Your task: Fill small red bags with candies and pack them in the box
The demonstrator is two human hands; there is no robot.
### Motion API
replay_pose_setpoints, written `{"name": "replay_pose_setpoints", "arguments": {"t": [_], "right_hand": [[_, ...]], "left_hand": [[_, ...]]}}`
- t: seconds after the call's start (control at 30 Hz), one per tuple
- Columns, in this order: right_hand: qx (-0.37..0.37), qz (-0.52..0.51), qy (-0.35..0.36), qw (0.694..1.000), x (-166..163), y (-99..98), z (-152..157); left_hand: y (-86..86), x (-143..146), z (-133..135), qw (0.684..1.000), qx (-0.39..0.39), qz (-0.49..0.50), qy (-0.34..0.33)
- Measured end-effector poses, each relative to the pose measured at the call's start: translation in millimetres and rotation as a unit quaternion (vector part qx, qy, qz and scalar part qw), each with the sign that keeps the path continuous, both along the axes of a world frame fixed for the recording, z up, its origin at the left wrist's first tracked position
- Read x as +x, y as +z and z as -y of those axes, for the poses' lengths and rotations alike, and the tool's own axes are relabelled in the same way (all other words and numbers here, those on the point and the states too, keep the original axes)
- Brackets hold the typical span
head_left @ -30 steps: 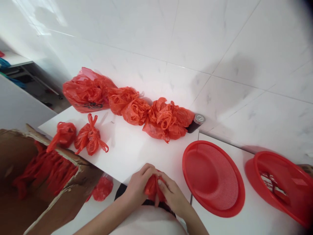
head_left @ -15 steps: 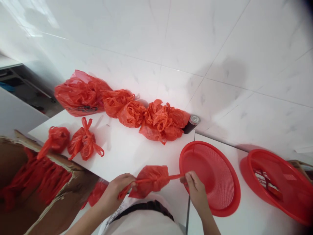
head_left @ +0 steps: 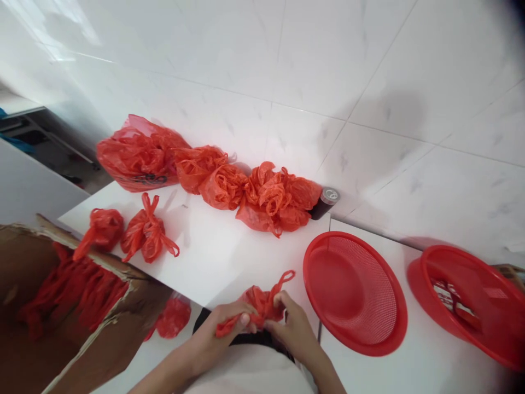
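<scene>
A small red plastic bag (head_left: 259, 300) is gathered between my two hands, close in front of my body at the table's near edge. My left hand (head_left: 223, 331) is closed around its left side, with a bit of red plastic sticking out past the fingers. My right hand (head_left: 290, 323) pinches the other side, and a thin looped handle rises above those fingers. What the bag contains is hidden. Two knotted red bags, a rounded one (head_left: 104, 229) and one with upright handles (head_left: 148, 230), lie on the white table (head_left: 200, 246) to the left.
Several red bags (head_left: 223, 186) line the wall beside a dark can (head_left: 325, 202). A red mesh basket (head_left: 355, 293) and a red basin (head_left: 445, 295) stand at right. An open cardboard box (head_left: 135, 306) with red bags inside is at left.
My hands have come together and nearer my body. The bag's handles, stretched out sideways before, are now bunched up, with one loop standing free above my right hand.
</scene>
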State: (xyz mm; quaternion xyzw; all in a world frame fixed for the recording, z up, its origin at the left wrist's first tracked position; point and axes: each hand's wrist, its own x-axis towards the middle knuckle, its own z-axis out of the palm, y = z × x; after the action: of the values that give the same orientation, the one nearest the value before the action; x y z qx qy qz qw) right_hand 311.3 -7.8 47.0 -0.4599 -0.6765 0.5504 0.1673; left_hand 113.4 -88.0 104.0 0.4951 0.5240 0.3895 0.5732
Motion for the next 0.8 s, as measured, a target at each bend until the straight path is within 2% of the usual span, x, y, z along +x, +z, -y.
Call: {"name": "replay_pose_setpoints", "arguments": {"t": [0.1, 0.2, 0.3, 0.47, 0.57, 0.63, 0.7, 0.73, 0.8], "right_hand": [[-0.052, -0.012, 0.038, 0.998, -7.8, -1.6, 7.0], [-0.075, 0.008, 0.069, 0.995, -10.8, -1.1, 5.1], [-0.028, 0.068, 0.096, 0.993, -11.5, -3.6, 1.5], [0.12, 0.128, 0.06, 0.983, -12.1, -16.7, -0.1], [0.128, 0.111, 0.062, 0.984, -11.8, -21.5, -0.6], [0.099, 0.084, 0.071, 0.989, -12.0, -21.9, -1.1], [0.08, 0.066, 0.073, 0.992, -13.1, -21.5, -1.5], [0.081, 0.062, 0.071, 0.992, -14.2, -21.5, -1.7], [0.092, 0.059, 0.073, 0.991, -17.0, -22.0, -1.9]], "left_hand": [[-2.4, -9.7, 8.7, 0.999, -0.035, -0.023, 0.007], [-13.3, -24.7, 14.6, 0.996, -0.058, -0.064, 0.038], [-25.5, -35.8, 17.3, 0.992, -0.073, -0.084, 0.059], [-44.1, -38.8, 17.6, 0.983, -0.093, -0.109, 0.117], [-54.4, -37.4, 16.7, 0.977, -0.082, -0.138, 0.139], [-57.2, -35.8, 15.8, 0.959, -0.029, -0.196, 0.203], [-54.1, -31.9, 14.3, 0.915, 0.087, -0.289, 0.269], [-50.5, -28.6, 13.2, 0.885, 0.155, -0.338, 0.281], [-41.7, -19.0, 9.5, 0.838, 0.256, -0.415, 0.246]]}}
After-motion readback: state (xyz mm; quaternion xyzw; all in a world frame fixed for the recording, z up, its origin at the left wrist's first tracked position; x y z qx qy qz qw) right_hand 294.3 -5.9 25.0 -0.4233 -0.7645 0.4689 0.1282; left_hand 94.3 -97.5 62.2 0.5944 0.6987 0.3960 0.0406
